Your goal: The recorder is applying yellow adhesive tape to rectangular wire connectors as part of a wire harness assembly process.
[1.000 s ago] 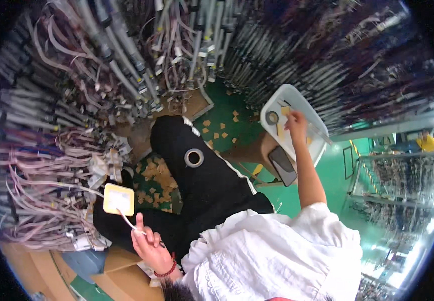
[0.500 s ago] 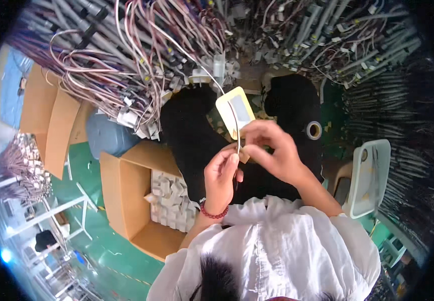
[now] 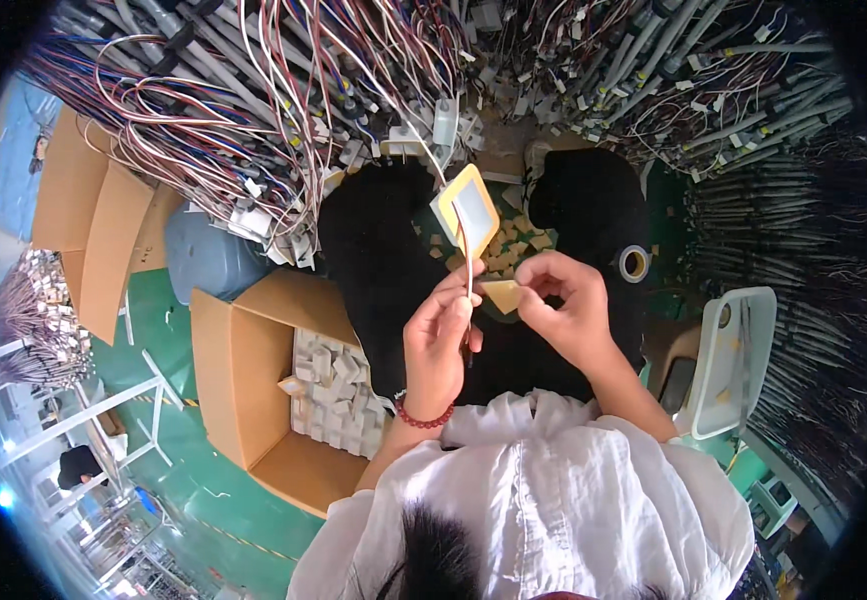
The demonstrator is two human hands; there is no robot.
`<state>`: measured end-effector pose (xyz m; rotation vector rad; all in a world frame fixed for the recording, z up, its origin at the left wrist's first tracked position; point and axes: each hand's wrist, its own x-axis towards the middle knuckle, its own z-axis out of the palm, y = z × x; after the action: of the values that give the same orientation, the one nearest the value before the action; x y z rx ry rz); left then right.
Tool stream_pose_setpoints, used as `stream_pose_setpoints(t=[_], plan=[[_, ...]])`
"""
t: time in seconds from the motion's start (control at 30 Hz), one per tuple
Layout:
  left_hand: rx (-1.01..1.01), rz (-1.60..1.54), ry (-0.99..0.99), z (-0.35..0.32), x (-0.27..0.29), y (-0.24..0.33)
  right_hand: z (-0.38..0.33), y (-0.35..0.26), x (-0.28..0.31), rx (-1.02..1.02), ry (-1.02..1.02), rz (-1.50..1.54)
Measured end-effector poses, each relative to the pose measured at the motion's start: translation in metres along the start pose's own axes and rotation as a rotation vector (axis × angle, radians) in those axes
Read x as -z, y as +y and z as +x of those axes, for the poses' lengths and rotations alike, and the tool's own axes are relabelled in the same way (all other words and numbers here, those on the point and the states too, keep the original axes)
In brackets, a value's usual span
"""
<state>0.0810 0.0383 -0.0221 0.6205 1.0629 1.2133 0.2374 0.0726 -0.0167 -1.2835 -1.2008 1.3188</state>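
Observation:
My left hand (image 3: 435, 345) is closed around a thin dark-and-white cable (image 3: 468, 272). The cable runs up to a flat module (image 3: 470, 212) with a yellow border and a pale grey middle, tilted just above my fingers. To the right, my right hand (image 3: 575, 310) pinches the edge of a small tan piece (image 3: 502, 296), paper-like and roughly triangular, between thumb and index finger. The piece lies between my two hands, close to the left fingertips; whether those touch it I cannot tell.
Dense bundles of cables (image 3: 203, 90) with white connectors hang ahead. An open cardboard box (image 3: 228, 390) of white blocks stands left, near a blue-grey bin (image 3: 208, 255). Small tan scraps (image 3: 513, 248) lie between my legs. A tape roll (image 3: 633, 263) and white tray (image 3: 733, 365) are right.
My right hand has drawn slightly right, away from the module. The tan piece now shows more fully between the hands. The module has turned a little.

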Motion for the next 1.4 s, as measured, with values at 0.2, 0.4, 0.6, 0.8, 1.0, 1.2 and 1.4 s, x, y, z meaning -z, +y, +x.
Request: stream_pose_setpoints(t=[0.2,0.4,0.6,0.8,1.0,1.2,1.4], plan=[[0.043,-0.025,0.027,0.001,0.001,-0.002,0.002,-0.004,0.004,-0.280,-0.149,0.447],[0.115,-0.164,0.022,0.001,-0.001,-0.007,-0.003,0.007,0.007,-0.270,-0.203,0.493],[0.023,-0.078,0.004,0.002,0.002,-0.006,0.000,0.009,0.004,-0.169,-0.268,0.388],[-0.012,-0.013,-0.002,0.003,0.004,-0.008,-0.001,0.007,-0.001,-0.218,-0.234,0.313],[-0.043,0.123,-0.034,0.003,0.005,-0.006,-0.004,0.011,-0.005,-0.230,0.002,0.290],[0.012,0.037,-0.048,-0.001,0.004,-0.011,-0.004,0.010,-0.019,0.173,0.039,-0.283],[0.008,-0.047,0.066,0.002,0.006,-0.021,-0.006,0.009,-0.019,0.089,-0.026,-0.238]])
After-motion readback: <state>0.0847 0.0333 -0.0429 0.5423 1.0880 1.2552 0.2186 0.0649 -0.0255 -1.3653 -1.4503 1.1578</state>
